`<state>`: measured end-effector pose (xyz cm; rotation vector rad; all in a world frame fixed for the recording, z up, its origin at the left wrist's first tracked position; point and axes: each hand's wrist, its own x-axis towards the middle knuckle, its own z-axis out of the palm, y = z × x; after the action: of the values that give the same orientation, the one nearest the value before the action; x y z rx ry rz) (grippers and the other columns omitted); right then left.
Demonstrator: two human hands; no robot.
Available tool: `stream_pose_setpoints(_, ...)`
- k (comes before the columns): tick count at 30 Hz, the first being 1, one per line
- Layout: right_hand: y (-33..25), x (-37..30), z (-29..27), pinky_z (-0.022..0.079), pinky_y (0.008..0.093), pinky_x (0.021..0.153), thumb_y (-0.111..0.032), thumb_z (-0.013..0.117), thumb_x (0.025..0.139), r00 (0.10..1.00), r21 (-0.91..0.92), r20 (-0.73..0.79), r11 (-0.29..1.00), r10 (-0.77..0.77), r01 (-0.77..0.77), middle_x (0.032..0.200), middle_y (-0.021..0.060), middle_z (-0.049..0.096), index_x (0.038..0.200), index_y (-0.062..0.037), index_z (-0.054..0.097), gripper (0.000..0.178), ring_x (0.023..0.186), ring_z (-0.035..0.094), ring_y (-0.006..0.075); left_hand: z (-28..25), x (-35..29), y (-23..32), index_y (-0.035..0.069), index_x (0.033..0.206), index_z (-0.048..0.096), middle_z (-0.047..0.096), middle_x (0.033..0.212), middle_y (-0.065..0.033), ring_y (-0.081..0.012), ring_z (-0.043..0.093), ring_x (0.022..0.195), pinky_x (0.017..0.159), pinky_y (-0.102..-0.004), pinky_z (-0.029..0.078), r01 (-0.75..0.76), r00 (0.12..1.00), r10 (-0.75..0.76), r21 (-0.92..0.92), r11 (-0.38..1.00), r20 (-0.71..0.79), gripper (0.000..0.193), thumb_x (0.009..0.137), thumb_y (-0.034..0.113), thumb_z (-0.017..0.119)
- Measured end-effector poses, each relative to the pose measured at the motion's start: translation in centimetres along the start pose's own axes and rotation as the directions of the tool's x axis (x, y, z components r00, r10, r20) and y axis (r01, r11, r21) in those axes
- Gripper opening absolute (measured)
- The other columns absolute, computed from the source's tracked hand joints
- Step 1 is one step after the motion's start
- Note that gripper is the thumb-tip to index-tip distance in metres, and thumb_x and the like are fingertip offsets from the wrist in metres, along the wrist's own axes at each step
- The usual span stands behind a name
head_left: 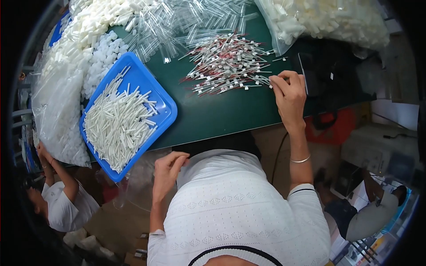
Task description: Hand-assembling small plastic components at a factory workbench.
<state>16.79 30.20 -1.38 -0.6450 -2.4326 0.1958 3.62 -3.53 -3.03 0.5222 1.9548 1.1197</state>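
My right hand reaches over the green table. Its thumb and fingers are pinched together at the right edge of a loose pile of thin sticks. These sticks are pale and red, with small white pieces on them. What the pinch holds, if anything, is too small to make out. Close to my body, below the table edge, my left hand has its fingers curled against the thumb. Anything inside it is hidden. A blue tray full of short white sticks stands to the left of the pile.
Clear plastic tubes lie behind the pile. White foam-like pieces and small white caps heap at the left, beside a filled plastic bag. Another full bag stands far right. People sit at both sides.
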Motion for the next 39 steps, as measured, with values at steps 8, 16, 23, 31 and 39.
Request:
stream_pose_setpoints(8, -8.0, 0.3, -1.2, 0.039, 0.0311, 0.073, -0.008, 0.065, 0.062, 0.879, 0.251, -0.026, 0.848, -0.475, 0.466, 0.088, 0.001, 0.055, 0.094, -0.0119, 0.072, 0.033, 0.08, 0.05, 0.018, 1.9, 6.5, 8.1, 0.001, 0.106, 0.063, 0.066, 0.076, -0.0044, -0.0036, 0.052, 0.056, 0.047, -0.0177, 0.039, -0.061, 0.867, 0.242, -0.39, 0.919, 0.435, 0.03, 0.101, 0.022, 0.041)
stream_pose_setpoints(16, -15.1, -0.6, 5.1, 0.044, 0.0261, 0.076, -0.013, 0.064, 0.088, 0.947, 0.939, 0.321, 0.135, -0.007, -0.317, 0.112, 0.0094, 0.056, 0.11, 0.0042, 0.059, 0.028, 0.088, 0.053, 0.0147, 1.0, 4.9, 6.8, 0.001, 0.093, 0.064, 0.062, 0.068, -0.0034, -0.0065, 0.052, 0.051, 0.046, -0.0206, 0.04, -0.307, 0.941, 0.338, -0.39, 0.868, 0.011, 0.026, 0.099, 0.017, 0.045)
stream_pose_setpoints(23, -12.7, 1.5, 4.8, 0.036, 0.0171, 0.05, -0.009, 0.052, 0.096, 0.861, 0.85, 0.508, 0.158, 0.012, -0.503, 0.07, 0.0001, 0.057, 0.102, 0.0022, 0.064, 0.018, 0.057, 0.047, 0.0029, -10.5, 10.0, 7.3, 0.001, 0.089, 0.068, 0.068, 0.078, -0.0103, -0.0157, 0.065, 0.065, 0.06, -0.0278, 0.05, -0.425, 0.802, 0.537, 0.384, 0.82, -0.26, 0.01, 0.086, 0.006, 0.06)
stream_pose_setpoints(31, -12.6, -0.4, 3.4, 0.031, 0.0193, 0.046, -0.003, 0.043, 0.096, 0.729, 0.731, 0.682, 0.018, -0.05, -0.683, 0.06, -0.004, 0.042, 0.115, 0.0013, 0.058, 0.025, 0.052, 0.038, 0.0029, -23.4, 26.0, 2.7, 0.001, 0.073, 0.056, 0.056, 0.074, -0.0192, -0.0367, 0.055, 0.076, 0.068, -0.0477, 0.042, -0.114, 0.667, 0.688, 0.874, 0.472, -0.284, 0.02, 0.073, 0.02, 0.063)
stream_pose_setpoints(39, -12.4, 0.0, 4.2, 0.032, 0.0212, 0.051, -0.019, 0.041, 0.1, 0.816, 0.821, 0.564, -0.019, -0.128, -0.57, 0.061, -0.0041, 0.04, 0.11, -0.0024, 0.059, 0.026, 0.055, 0.038, 0.004, -22.1, 23.7, 5.1, 0.002, 0.081, 0.056, 0.06, 0.071, -0.0126, -0.0301, 0.06, 0.067, 0.065, -0.038, 0.046, -0.123, 0.59, 0.684, 0.789, 0.602, -0.43, 0.014, 0.079, 0.013, 0.067)
